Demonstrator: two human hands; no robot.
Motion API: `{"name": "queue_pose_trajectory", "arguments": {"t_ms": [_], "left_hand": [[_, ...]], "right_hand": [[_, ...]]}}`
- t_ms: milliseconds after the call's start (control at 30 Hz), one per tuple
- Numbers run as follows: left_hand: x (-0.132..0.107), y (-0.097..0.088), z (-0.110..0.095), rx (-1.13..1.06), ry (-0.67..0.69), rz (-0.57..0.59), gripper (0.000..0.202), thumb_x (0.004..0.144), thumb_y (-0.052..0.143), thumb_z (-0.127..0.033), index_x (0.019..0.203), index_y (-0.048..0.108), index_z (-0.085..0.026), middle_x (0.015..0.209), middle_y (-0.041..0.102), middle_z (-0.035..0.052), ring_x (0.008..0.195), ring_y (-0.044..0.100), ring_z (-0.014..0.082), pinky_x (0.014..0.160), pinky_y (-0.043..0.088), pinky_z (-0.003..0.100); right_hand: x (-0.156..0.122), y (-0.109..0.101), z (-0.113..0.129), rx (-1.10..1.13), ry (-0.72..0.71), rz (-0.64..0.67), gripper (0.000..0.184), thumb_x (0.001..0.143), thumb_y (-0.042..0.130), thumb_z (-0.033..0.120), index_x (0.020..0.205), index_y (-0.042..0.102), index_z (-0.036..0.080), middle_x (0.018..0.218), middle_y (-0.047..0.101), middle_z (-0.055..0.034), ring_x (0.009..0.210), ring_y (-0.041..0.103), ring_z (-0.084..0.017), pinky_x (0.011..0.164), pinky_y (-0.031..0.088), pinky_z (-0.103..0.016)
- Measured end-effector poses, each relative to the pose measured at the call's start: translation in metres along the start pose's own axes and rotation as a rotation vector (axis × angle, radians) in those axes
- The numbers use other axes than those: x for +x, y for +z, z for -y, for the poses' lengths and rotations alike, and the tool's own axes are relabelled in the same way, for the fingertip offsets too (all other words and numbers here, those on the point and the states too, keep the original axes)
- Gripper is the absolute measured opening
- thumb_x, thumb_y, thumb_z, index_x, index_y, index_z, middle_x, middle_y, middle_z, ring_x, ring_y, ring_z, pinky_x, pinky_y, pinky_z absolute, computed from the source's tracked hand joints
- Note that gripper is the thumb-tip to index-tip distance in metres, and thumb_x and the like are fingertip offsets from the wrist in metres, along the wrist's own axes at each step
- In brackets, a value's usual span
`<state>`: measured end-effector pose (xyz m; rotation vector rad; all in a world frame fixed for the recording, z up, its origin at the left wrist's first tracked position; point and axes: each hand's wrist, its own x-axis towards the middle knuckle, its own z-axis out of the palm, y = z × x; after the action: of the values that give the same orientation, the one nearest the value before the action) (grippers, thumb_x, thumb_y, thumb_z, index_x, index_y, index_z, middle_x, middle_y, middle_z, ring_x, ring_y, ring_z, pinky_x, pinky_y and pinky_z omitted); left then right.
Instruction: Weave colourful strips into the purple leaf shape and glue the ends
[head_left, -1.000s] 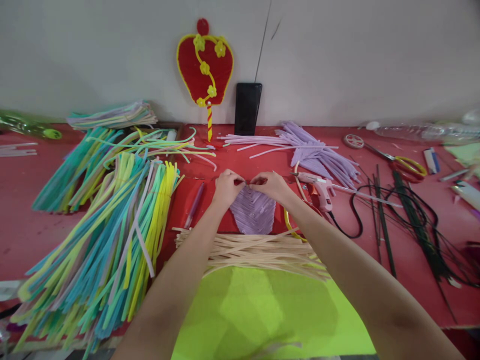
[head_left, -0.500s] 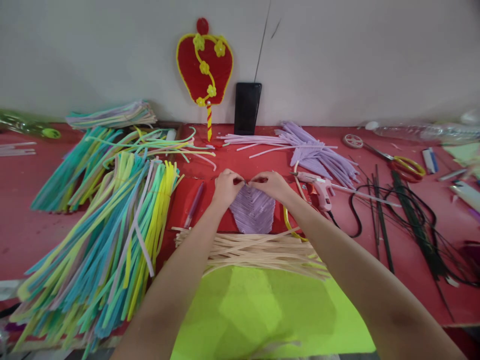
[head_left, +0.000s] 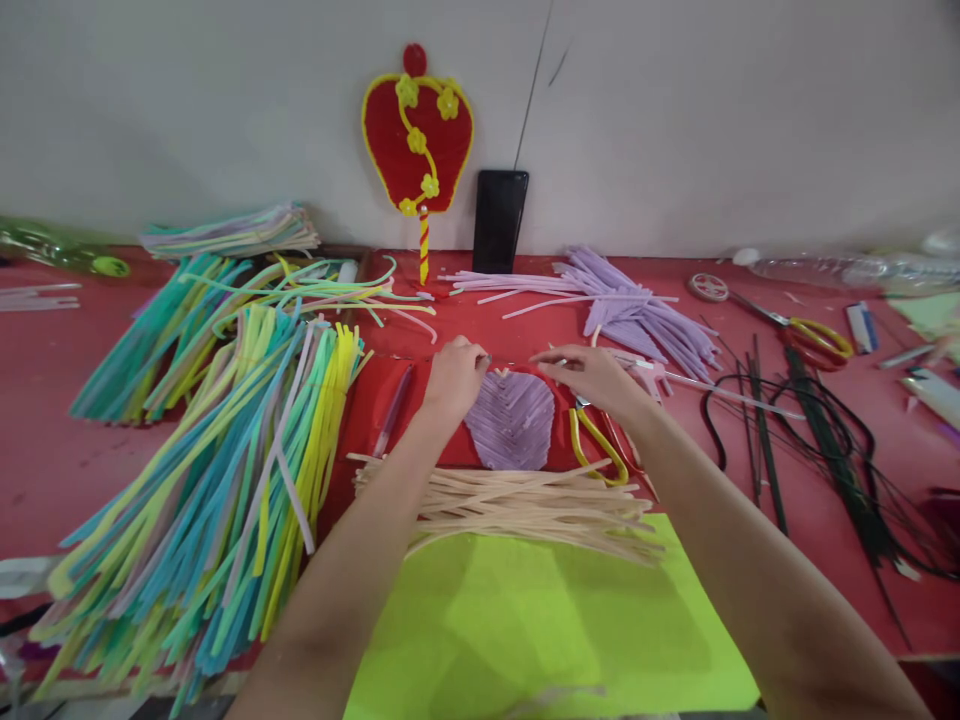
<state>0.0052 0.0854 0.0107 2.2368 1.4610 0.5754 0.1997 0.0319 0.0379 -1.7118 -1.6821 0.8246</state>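
A purple woven piece made of pipe cleaners (head_left: 511,420) lies on a red sheet (head_left: 371,405) in the middle of the table. My left hand (head_left: 453,378) rests at its upper left edge with the fingers curled and pinched on that edge. My right hand (head_left: 592,372) hovers just right of the piece's top, fingers stretched out and apart, holding nothing. Yellow-handled pliers (head_left: 596,440) lie just under my right wrist.
A big fan of coloured pipe cleaners (head_left: 225,470) fills the left. Cream strips (head_left: 510,505) and a lime sheet (head_left: 540,630) lie near me. Purple pipe cleaners (head_left: 637,310), a glue gun (head_left: 649,370), dark wires (head_left: 817,430) and scissors (head_left: 814,335) are right. A red fan (head_left: 417,135) and phone (head_left: 499,220) lean on the wall.
My right hand has let go of the top of the purple piece and moved right, opening. The yellow-handled pliers now show. The view shifted slightly.
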Motion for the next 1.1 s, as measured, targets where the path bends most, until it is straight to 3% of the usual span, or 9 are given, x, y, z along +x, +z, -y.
{"name": "queue_pose_trajectory", "arguments": {"t_ms": [167,300,433,600,700,800,867,967,1100], "left_hand": [[-0.007,-0.009,-0.010,0.071,-0.043,0.124,0.020,0.072,0.066,-0.033,0.086,0.067,-0.019,0.091,0.063,0.0085,0.088,0.057,0.0221,0.080,0.043,0.034],[-0.004,-0.013,-0.008,0.088,-0.095,0.254,0.029,0.062,0.073,-0.028,0.090,0.067,-0.021,0.095,0.065,0.0076,0.094,0.057,0.0255,0.084,0.041,0.038],[0.000,-0.018,-0.001,-0.066,-0.099,0.340,0.022,0.064,0.069,-0.024,0.085,0.067,-0.018,0.095,0.066,0.0068,0.091,0.059,0.0212,0.081,0.043,0.031],[0.004,-0.021,0.006,-0.339,-0.119,0.256,0.020,0.067,0.065,-0.019,0.086,0.064,-0.015,0.089,0.068,0.0050,0.082,0.061,0.0165,0.072,0.045,0.026],[0.004,-0.021,0.007,-0.334,-0.142,0.210,0.022,0.065,0.065,-0.017,0.087,0.063,-0.015,0.090,0.068,0.0060,0.084,0.061,0.0174,0.074,0.046,0.027],[0.003,-0.020,0.006,-0.295,-0.165,0.238,0.025,0.065,0.065,-0.015,0.089,0.063,-0.014,0.090,0.068,0.0069,0.084,0.061,0.0179,0.074,0.045,0.027],[0.002,-0.019,0.005,-0.276,-0.161,0.256,0.026,0.065,0.064,-0.015,0.091,0.063,-0.013,0.092,0.068,0.0075,0.083,0.061,0.0177,0.074,0.045,0.027],[0.001,-0.018,0.004,-0.260,-0.150,0.250,0.025,0.066,0.063,-0.015,0.091,0.063,-0.014,0.093,0.068,0.0071,0.083,0.061,0.0173,0.072,0.044,0.026],[0.002,-0.015,0.006,-0.283,-0.142,0.230,0.017,0.070,0.061,-0.019,0.087,0.064,-0.015,0.093,0.068,0.0070,0.085,0.061,0.0180,0.073,0.044,0.026]], "right_hand": [[-0.027,0.006,-0.002,-0.083,-0.018,-0.031,0.018,0.076,0.058,0.027,0.086,0.071,0.021,0.088,0.068,-0.0037,0.069,0.058,-0.014,0.067,0.045,-0.026],[-0.040,0.020,-0.003,-0.093,-0.010,-0.143,0.017,0.075,0.057,0.026,0.086,0.069,0.021,0.088,0.067,-0.0042,0.063,0.054,-0.013,0.066,0.045,-0.027],[-0.043,0.028,0.001,0.017,0.023,-0.213,0.019,0.076,0.056,0.029,0.086,0.069,0.020,0.089,0.067,-0.0052,0.068,0.056,-0.015,0.067,0.045,-0.030],[-0.044,0.025,0.001,0.097,0.030,-0.220,0.023,0.076,0.057,0.032,0.093,0.068,0.021,0.093,0.066,-0.0056,0.070,0.057,-0.015,0.069,0.045,-0.032],[-0.045,0.014,-0.004,0.136,0.061,-0.219,0.022,0.076,0.057,0.034,0.091,0.068,0.022,0.091,0.067,-0.0045,0.073,0.059,-0.016,0.067,0.045,-0.031],[-0.046,-0.003,-0.004,0.193,0.080,-0.241,0.021,0.074,0.060,0.034,0.088,0.069,0.021,0.087,0.067,-0.0042,0.073,0.060,-0.016,0.064,0.045,-0.030],[-0.050,-0.014,0.008,0.243,0.058,-0.247,0.020,0.073,0.061,0.033,0.085,0.069,0.020,0.086,0.066,-0.0041,0.073,0.060,-0.016,0.065,0.046,-0.029],[-0.064,-0.019,0.046,0.305,0.007,-0.230,0.018,0.074,0.062,0.032,0.086,0.068,0.020,0.084,0.066,-0.0034,0.074,0.060,-0.015,0.067,0.047,-0.028],[-0.083,0.006,0.096,0.385,-0.114,-0.335,0.017,0.083,0.054,0.031,0.093,0.064,0.021,0.086,0.065,-0.0029,0.077,0.060,-0.014,0.070,0.049,-0.029]]}}
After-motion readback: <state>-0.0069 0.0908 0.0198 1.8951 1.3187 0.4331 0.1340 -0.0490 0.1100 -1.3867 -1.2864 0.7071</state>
